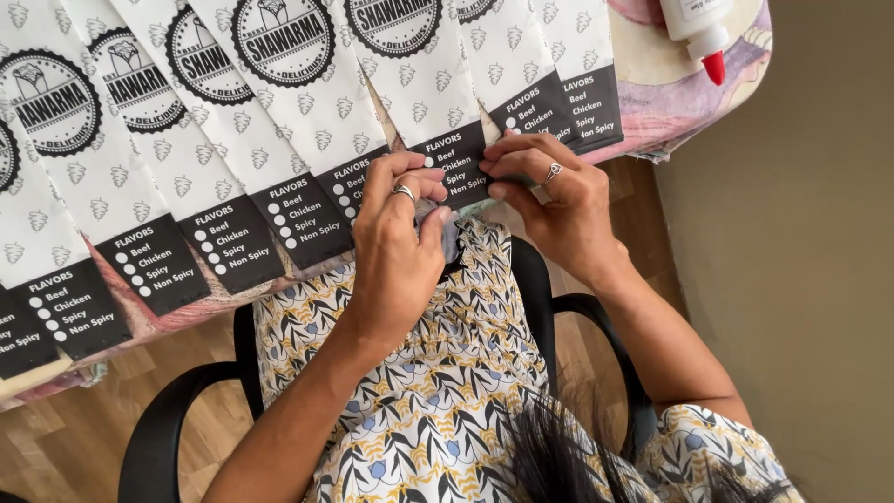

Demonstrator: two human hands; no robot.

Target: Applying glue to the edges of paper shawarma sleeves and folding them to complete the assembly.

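Observation:
A row of long white paper sleeves with black round emblems and black printed ends lies overlapped across the table. My left hand (pixel 399 237) and my right hand (pixel 549 191) both pinch the black lower end of one sleeve (pixel 438 93) at the table's near edge. Each hand wears a ring. The left fingers press the end's left corner, the right fingers hold its right side. Neighbouring sleeves (pixel 279 140) lie to the left, and two more (pixel 549 65) to the right.
A white squeeze bottle with a red tip (pixel 700 28) lies at the top right on a pinkish patterned table cover (pixel 670 102). I sit in a black armchair (pixel 177 410) over a wooden floor (pixel 56 447). A beige wall (pixel 801 251) is on the right.

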